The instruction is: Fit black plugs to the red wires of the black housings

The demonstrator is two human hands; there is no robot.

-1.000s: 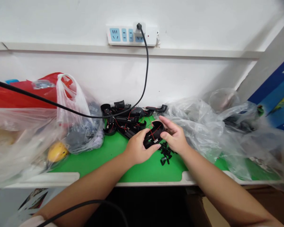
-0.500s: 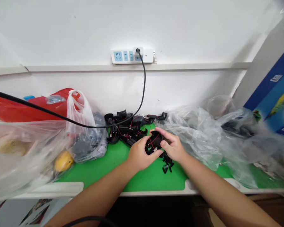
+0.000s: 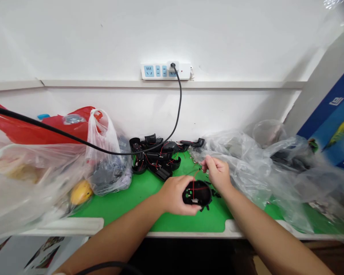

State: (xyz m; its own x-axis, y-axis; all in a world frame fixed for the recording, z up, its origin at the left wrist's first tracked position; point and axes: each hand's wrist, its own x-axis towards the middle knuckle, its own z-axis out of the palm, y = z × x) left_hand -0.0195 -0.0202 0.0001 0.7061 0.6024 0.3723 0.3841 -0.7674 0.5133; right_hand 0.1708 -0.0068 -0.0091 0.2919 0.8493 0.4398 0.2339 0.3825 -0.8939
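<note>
My left hand point(image 3: 174, 195) holds a round black plastic shell point(image 3: 197, 193) from its left side. Red wires run across the shell's open inside, and a small green part shows within it. My right hand point(image 3: 218, 173) is apart from the shell, farther back, with its thumb and fingertips pinched on a thin wire point(image 3: 197, 170) that rises from the shell. Several small black pieces point(image 3: 215, 193) lie on the green mat point(image 3: 117, 208), partly hidden behind the shell. A heap of similar black shells with red wires point(image 3: 154, 158) lies at the mat's back edge.
Crumpled clear plastic bags point(image 3: 240, 160) border the mat on the right. On the left are a white bag point(image 3: 103, 133), a red bag point(image 3: 68, 124) and a yellow object point(image 3: 80, 193). A black cable point(image 3: 177, 110) runs from the wall power strip point(image 3: 165, 71) across the left.
My right hand has let go of the shell and moved back, now pinching the thin wire. The shell has shifted right and toward me, held by my left hand alone.
</note>
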